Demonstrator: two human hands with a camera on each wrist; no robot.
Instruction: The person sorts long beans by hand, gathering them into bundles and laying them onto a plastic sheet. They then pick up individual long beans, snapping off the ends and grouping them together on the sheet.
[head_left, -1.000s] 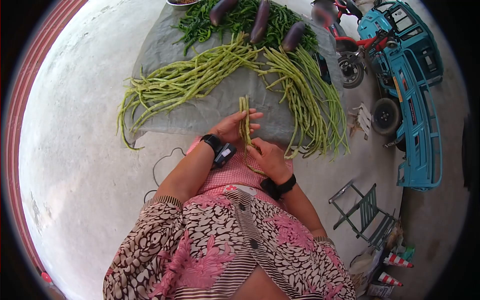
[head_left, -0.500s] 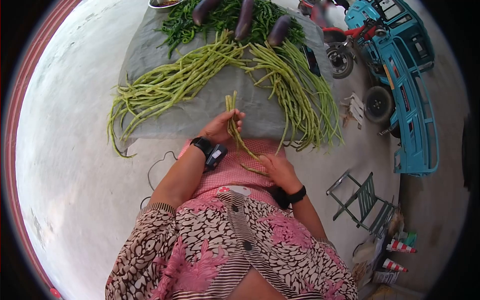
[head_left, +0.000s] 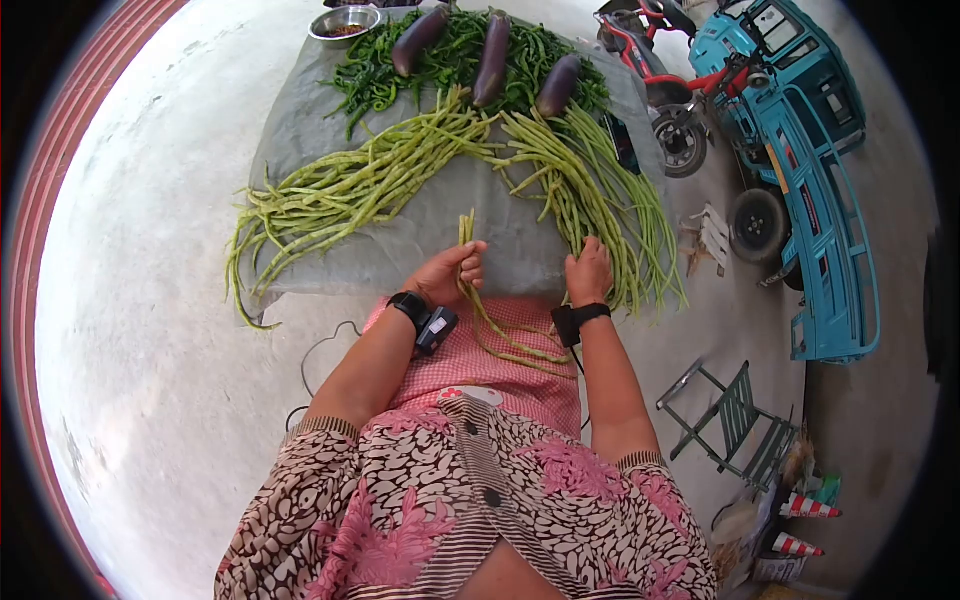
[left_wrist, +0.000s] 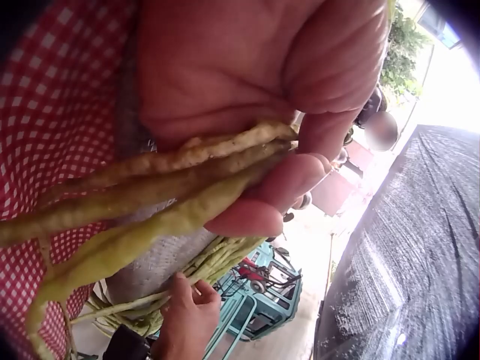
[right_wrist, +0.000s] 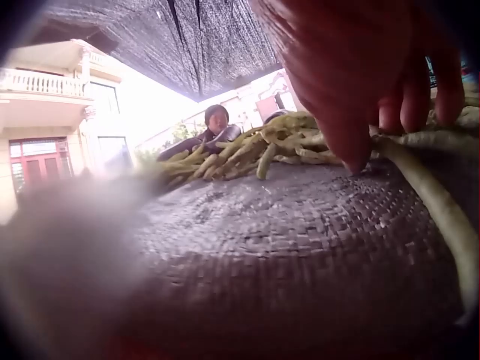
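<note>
My left hand (head_left: 452, 274) grips a few yardlong beans (head_left: 466, 228) over the near edge of the grey sheet (head_left: 400, 240). Their short ends rise above the fist and their long ends trail over the pink checked apron (head_left: 440, 360). The left wrist view shows these beans (left_wrist: 157, 184) lying between thumb and curled fingers. At the near end of the right pile of yardlong beans (head_left: 575, 190), my right hand (head_left: 588, 272) reaches down with fingers bent. In the right wrist view a bean (right_wrist: 427, 184) comes out from between its thumb and fingers.
Another pile of yardlong beans (head_left: 350, 190) spreads to the left. Behind lie green peppers (head_left: 370, 75), three eggplants (head_left: 490, 60) and a metal bowl (head_left: 345, 25). A dark phone (head_left: 620, 142) is at the right edge. A folding stool (head_left: 735, 420) and blue tricycle (head_left: 820, 210) stand right.
My right hand has left the lower ends of the held beans and moved forward and right to the right pile. The left hand keeps its hold; the beans' tails now hang over the apron.
</note>
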